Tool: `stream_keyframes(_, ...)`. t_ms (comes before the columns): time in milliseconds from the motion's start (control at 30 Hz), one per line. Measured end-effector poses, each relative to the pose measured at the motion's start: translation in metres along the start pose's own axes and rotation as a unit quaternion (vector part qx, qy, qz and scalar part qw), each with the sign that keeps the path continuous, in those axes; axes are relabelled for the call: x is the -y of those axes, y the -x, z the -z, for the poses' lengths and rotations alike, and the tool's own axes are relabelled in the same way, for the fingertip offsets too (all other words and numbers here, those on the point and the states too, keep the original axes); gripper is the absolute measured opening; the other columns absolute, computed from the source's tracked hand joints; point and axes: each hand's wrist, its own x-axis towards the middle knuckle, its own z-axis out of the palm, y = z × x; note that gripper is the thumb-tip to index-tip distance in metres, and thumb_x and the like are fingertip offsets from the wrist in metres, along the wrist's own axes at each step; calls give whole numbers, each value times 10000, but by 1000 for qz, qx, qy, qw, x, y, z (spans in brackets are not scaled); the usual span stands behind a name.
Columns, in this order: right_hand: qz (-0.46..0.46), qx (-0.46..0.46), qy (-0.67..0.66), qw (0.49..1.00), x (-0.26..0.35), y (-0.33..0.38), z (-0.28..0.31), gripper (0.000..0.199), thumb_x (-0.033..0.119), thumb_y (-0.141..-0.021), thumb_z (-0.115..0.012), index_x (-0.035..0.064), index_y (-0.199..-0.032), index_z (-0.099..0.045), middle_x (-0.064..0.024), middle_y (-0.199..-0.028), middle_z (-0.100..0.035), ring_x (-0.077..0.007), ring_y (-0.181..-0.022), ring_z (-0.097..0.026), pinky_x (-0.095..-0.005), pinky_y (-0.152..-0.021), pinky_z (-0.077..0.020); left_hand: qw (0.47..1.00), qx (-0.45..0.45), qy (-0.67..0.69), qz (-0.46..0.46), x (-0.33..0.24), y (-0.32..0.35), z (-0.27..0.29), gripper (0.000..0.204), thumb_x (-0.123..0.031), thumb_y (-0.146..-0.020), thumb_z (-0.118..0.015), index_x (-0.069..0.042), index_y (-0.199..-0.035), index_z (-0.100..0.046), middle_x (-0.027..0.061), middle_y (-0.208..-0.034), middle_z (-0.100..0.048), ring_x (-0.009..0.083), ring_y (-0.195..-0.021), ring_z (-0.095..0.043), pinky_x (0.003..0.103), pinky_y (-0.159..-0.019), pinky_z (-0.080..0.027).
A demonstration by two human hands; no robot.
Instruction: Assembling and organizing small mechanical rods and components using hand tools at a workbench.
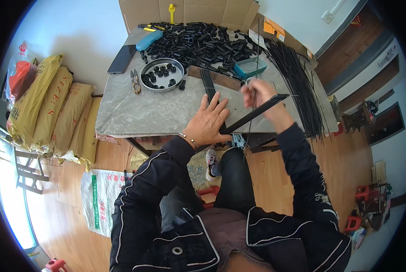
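Observation:
My left hand lies palm down at the table's near edge, fingers spread over a row of thin black rods. Its thumb touches the near end of a long black bar or tight bundle, which slants up to the right past my right wrist. My right hand is closed, somewhat blurred, around a thin dark rod standing roughly upright. Behind the row lies a flat brown strip. Left of it, a round metal tray holds several small black ring-like parts.
A heap of black tubular parts covers the table's back before cardboard. Many long black rods hang over the right edge. Also on the table are a teal box, pliers and a phone. Yellow sacks stand left.

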Motion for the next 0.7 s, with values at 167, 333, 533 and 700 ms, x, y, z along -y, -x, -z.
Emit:
stream_keyframes(167, -4, -88, -17, 996, -66, 43, -22, 246, 258, -950, -559, 16, -961, -603, -74, -945, -648, -161, -773, -631, -300, -699, -527, 1000, 2, 4, 0, 0, 0, -1, 776, -581, -716, -683, 4, -1204, -536, 192, -1389, -424, 405, -1386, -253, 582, -1116, -188)
stream_keyframes(333, 154, -142, 254, 944, -73, 50, -21, 179, 112, -907, -596, 3, -1039, -651, -46, -1031, -616, -115, -784, -600, -236, -708, -478, 1000, -4, 9, -4, 5, 3, -4, 760, -603, -711, -671, -34, -1198, -543, 186, -1410, -415, 397, -1396, -241, 590, -1118, -165)
stream_keyframes(533, 208, -206, 334, 896, -61, 52, -33, 122, 94, -890, -628, -21, -926, -618, 15, -836, -533, -49, -663, -486, -218, -604, -408, 995, -23, 101, -8, 0, 1, 0, 461, -401, -775, -716, -76, -1093, -643, 145, -1422, -434, 388, -1412, -228, 597, -1120, -138)
stream_keyframes(700, 206, -186, 229, 933, -36, 56, -50, 141, 126, -917, -626, -11, -951, -617, 37, -769, -555, -24, -654, -470, -195, -588, -387, 968, -44, 246, 38, -11, 0, 13, 289, -239, -841, -684, -45, -1052, -657, 123, -1359, -511, 369, -1401, -270, 562, -1119, -165)
